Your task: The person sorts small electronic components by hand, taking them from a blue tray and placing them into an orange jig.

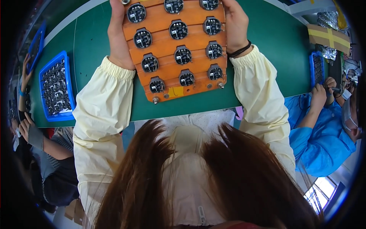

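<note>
Plainly, in the head view, an orange board (179,42) is held between the two hands, over the far part of the scene and tilted a little. Its left edge is gripped by the left hand (120,45), whose palm side is set against it; the hand is curved around that edge rather than spread wide. The right edge is clasped in the same way by the right hand (236,28), partly closed, with a black band (241,50) worn at the wrist. The fingertips of both hands are cut off by the upper border or hidden by the board, so how firmly they are closed underneath cannot be told. Dark round modules (183,55) are seated on the board in rows of three, and its near edge is marked by yellow tape (176,91) and a metal peg (155,100) close to each corner.

Below the board, a green table (95,34) is seen. On it, well to the left of the left hand, a blue tray (70,86) is filled with small dark parts. At the far right, a smaller blue bin (312,70) is placed near the hands of a co-worker in blue (316,141).
</note>
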`<state>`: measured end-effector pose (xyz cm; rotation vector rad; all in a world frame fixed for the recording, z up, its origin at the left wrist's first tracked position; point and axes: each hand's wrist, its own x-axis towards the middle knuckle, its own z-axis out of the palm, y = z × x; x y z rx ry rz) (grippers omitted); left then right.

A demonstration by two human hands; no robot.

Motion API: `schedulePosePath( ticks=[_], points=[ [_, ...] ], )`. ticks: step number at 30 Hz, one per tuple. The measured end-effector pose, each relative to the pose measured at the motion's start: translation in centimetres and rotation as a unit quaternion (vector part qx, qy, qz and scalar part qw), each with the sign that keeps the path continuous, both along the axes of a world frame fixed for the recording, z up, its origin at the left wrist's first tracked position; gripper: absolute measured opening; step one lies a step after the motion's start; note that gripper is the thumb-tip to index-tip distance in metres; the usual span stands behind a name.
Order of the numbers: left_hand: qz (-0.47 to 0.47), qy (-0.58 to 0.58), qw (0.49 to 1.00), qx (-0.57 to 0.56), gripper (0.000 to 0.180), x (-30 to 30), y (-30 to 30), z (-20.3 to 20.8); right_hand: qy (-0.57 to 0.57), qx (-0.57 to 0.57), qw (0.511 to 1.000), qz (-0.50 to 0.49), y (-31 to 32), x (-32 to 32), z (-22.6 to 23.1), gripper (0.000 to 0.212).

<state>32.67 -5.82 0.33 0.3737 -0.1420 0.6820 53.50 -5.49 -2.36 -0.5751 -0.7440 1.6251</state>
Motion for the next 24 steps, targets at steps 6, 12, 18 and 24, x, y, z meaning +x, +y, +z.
schedulePosePath(
  ticks=[6,12,18,24],
  points=[
    [0.017,0.025,1.0,0.008,0.084,-0.9,0.4,-0.6,0.051,-0.054,0.997,0.001,-0.8,-0.9,2.6,0.032],
    [0.039,0.048,0.998,0.008,0.08,-0.7,0.4,-0.4,0.027,-0.064,0.997,0.021,-0.9,-0.7,2.5,0.043],
    [0.037,0.05,0.998,0.012,0.08,-0.8,0.5,-0.5,0.038,-0.052,0.998,0.017,-0.7,-0.5,2.1,0.04],
    [0.053,0.106,0.993,0.014,0.082,-0.2,0.5,-0.2,0.0,-0.043,0.999,-0.014,-0.9,-0.1,2.7,0.037]
  ],
)
